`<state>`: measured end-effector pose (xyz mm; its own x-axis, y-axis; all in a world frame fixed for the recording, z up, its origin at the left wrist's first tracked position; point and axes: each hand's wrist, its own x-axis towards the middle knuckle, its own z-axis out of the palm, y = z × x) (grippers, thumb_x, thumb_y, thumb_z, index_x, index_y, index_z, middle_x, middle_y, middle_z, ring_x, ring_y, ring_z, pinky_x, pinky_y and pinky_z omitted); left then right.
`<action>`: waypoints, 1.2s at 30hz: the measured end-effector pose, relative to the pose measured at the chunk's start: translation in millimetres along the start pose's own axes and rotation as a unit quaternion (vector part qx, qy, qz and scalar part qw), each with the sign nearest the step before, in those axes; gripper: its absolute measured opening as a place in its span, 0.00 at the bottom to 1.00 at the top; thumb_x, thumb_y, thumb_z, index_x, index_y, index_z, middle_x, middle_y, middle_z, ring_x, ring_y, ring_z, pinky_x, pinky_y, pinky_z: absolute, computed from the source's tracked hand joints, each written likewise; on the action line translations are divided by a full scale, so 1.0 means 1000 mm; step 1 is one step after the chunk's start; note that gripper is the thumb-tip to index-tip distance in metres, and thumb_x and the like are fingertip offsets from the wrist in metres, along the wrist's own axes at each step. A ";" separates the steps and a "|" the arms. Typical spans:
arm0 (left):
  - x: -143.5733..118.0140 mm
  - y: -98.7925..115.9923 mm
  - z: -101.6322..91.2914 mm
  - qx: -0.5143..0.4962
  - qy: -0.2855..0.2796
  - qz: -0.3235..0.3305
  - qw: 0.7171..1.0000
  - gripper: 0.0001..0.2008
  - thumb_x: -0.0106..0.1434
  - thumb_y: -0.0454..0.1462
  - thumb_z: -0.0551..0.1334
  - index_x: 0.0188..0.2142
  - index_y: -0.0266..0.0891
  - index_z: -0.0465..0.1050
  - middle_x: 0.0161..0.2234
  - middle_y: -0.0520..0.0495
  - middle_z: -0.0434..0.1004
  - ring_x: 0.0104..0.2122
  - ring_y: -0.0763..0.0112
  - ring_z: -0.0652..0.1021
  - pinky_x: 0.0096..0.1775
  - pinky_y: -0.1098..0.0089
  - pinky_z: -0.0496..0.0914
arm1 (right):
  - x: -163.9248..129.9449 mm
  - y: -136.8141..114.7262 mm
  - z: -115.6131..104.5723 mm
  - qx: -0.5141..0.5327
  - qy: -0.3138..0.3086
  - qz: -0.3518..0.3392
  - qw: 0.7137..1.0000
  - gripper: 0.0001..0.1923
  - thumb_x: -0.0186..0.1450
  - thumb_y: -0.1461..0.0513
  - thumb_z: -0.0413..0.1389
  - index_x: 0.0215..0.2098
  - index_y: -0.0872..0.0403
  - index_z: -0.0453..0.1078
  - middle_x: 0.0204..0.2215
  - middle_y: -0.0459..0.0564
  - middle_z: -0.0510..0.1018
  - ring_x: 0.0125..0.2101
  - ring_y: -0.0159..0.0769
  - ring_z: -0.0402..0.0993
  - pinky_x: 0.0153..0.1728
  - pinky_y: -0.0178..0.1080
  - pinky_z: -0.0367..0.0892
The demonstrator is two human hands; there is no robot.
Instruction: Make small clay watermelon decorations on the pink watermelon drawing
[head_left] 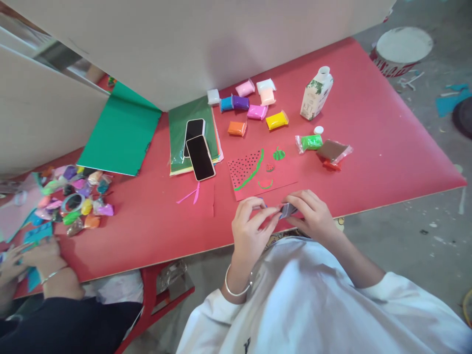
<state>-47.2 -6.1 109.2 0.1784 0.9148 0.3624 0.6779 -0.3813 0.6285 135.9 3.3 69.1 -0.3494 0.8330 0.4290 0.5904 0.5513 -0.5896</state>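
My left hand [251,225] and my right hand [310,214] meet at the near edge of the red table [387,147], both pinching a small purple clay packet [287,210]. Just beyond my fingers lies a red card [258,173] with a dotted watermelon slice, a green rim and small clay fruit shapes stuck on it. A silver bangle sits on my left wrist.
Several coloured clay packets [254,105] lie at the back, next to a milk carton [316,94]. A green packet [310,142] and a brown packet [333,150] lie to the right. Two phones [199,156] rest on green paper. Another person's hands [37,255] work at the left beside a clay pile [75,196].
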 end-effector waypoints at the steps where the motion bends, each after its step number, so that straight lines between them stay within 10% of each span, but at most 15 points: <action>1: 0.001 0.001 0.000 0.008 -0.004 -0.005 1.000 0.07 0.60 0.36 0.66 0.39 0.46 0.77 0.36 0.49 0.69 0.39 0.70 0.73 0.42 0.69 0.72 | 0.002 -0.001 -0.001 -0.007 0.000 -0.008 1.000 0.13 0.64 0.65 0.55 0.47 0.51 0.65 0.36 0.52 0.75 0.35 0.39 0.69 0.36 0.40 0.66; 36: 0.004 0.004 -0.001 0.030 0.002 -0.057 0.998 0.04 0.60 0.34 0.64 0.35 0.45 0.78 0.33 0.50 0.70 0.36 0.73 0.74 0.40 0.71 0.71 | 0.008 0.019 0.010 0.026 -0.011 -0.033 0.999 0.17 0.63 0.64 0.58 0.50 0.47 0.65 0.36 0.49 0.77 0.34 0.37 0.71 0.36 0.40 0.68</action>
<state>-44.6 -3.5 113.7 0.0949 0.9509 0.2946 0.7345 -0.2666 0.6241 137.0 20.5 54.5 -0.4035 0.7950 0.4529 0.5272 0.6066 -0.5951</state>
